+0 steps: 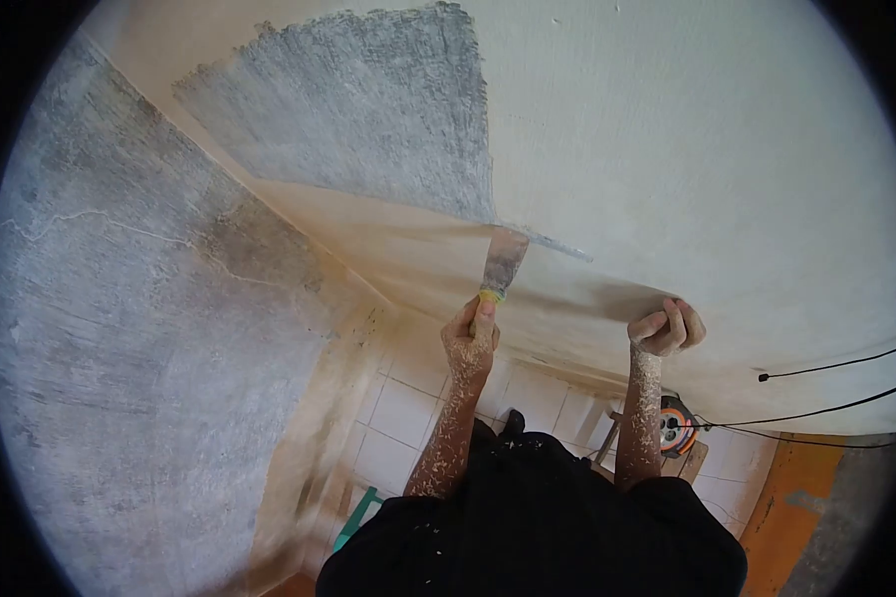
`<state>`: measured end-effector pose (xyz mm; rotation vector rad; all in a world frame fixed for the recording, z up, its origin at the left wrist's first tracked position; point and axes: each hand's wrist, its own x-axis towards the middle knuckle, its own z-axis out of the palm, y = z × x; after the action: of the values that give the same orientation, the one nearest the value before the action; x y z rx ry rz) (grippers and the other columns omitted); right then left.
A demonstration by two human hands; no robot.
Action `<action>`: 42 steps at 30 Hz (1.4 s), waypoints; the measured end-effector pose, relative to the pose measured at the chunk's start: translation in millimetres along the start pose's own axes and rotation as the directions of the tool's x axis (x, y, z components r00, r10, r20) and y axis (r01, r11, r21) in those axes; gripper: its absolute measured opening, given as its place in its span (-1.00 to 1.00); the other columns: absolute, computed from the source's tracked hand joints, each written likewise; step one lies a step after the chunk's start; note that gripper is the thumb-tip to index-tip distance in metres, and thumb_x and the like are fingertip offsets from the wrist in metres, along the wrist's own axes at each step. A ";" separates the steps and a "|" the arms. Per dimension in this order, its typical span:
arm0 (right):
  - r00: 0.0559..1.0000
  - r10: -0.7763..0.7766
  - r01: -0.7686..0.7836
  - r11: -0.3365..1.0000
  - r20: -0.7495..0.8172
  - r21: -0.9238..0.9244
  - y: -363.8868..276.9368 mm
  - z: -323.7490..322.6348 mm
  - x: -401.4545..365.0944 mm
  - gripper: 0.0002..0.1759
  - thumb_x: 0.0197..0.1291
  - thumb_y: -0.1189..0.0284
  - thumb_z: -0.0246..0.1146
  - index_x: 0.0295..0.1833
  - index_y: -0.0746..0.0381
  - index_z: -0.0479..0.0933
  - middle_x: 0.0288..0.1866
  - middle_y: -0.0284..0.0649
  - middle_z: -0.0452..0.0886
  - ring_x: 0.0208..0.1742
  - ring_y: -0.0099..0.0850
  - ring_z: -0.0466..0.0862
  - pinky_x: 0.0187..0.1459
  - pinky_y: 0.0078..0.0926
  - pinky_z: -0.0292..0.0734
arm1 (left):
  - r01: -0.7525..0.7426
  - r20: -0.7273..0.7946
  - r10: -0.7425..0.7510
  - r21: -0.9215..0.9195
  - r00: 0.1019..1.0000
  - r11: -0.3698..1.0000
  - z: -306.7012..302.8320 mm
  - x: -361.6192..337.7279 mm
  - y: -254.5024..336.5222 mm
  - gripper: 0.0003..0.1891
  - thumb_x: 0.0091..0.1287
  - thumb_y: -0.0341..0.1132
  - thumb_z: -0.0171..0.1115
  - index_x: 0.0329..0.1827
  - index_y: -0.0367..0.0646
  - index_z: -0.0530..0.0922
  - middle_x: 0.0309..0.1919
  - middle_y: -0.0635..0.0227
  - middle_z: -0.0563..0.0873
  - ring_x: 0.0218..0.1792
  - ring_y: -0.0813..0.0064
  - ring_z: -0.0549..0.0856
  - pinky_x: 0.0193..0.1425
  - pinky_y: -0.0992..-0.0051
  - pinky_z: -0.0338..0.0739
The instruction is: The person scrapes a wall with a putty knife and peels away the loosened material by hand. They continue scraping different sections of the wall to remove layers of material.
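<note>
My left hand point(471, 336) is closed round the yellow-collared handle of a putty knife point(505, 261). The blade points up and rests against the cream wall point(687, 149), at the lower tip of a grey scraped patch point(368, 109). From the blade a thin scraped line runs to the right. My right hand point(669, 328) is beside the same wall with its fingers curled in, and I see nothing in it. Pale flakes speckle both forearms.
On the left, an adjoining wall point(149, 328) is mostly bare grey with a crack. Below are floor tiles point(408, 403), a cable reel point(676, 426) and a green object point(356, 517). Black cables point(826, 408) hang at the right, above an orange surface point(788, 502).
</note>
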<state>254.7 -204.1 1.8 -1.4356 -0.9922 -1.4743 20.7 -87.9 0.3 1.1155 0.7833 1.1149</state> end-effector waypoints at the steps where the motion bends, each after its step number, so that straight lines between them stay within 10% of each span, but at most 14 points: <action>1: 1.000 -0.013 0.013 1.000 -0.001 0.000 -0.6 1.6 0.2 -0.82 0.22 0.45 0.04 -0.13 0.24 0.51 -0.10 -0.16 0.45 -0.07 -0.32 0.45 -0.10 -0.45 0.46 | -0.044 -0.005 0.044 0.023 0.999 0.999 8.8 2.7 16.9 -0.64 0.42 -0.18 0.20 -0.01 -0.38 0.62 -0.70 0.59 0.38 -0.70 0.79 0.34 -0.67 0.65 0.16; 42: 0.998 0.069 -0.069 0.997 0.008 -0.030 -3.8 3.2 2.6 -0.88 0.23 0.39 0.07 -0.17 0.14 0.47 -0.14 -0.25 0.39 -0.09 -0.38 0.39 -0.11 -0.47 0.37 | 0.011 0.130 -0.017 0.051 0.991 0.999 -6.7 11.0 22.2 -0.65 0.42 -0.20 0.21 0.02 -0.38 0.62 -0.63 0.56 0.45 -0.68 0.80 0.35 -0.65 0.65 0.21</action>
<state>252.2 -199.9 4.5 -1.4839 -0.9210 -1.4392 11.4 -74.4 20.1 1.2108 0.7187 1.0043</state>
